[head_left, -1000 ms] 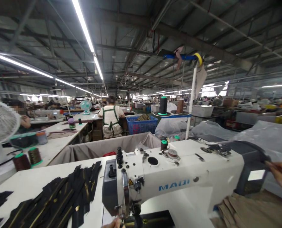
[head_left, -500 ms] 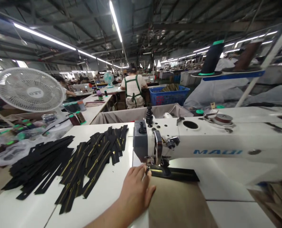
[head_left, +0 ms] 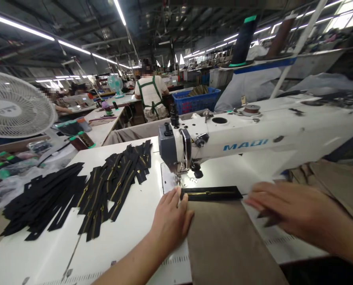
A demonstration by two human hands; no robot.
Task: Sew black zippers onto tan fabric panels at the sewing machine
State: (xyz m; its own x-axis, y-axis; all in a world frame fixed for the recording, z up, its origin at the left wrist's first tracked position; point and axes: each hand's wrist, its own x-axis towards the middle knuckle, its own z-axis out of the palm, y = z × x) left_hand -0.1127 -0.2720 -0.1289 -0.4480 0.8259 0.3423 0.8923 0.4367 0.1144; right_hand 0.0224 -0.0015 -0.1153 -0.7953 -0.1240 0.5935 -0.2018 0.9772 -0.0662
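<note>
A brown fabric panel lies on the white sewing table with a black zipper along its far edge, just in front of the needle area of the white sewing machine. My left hand rests flat on the panel's left edge, fingers stretched toward the zipper's end. My right hand hovers over the panel's right edge, fingers extended and blurred by motion, holding nothing I can see.
A pile of black zippers covers the table's left half. A white fan and thread spools stand at the far left. More brown fabric lies at the right. A person in a green apron works ahead beside a blue basket.
The view has tilted down. The zipper and panel have slid toward me, out from under the presser foot. My right hand came into view over the panel's right edge.
</note>
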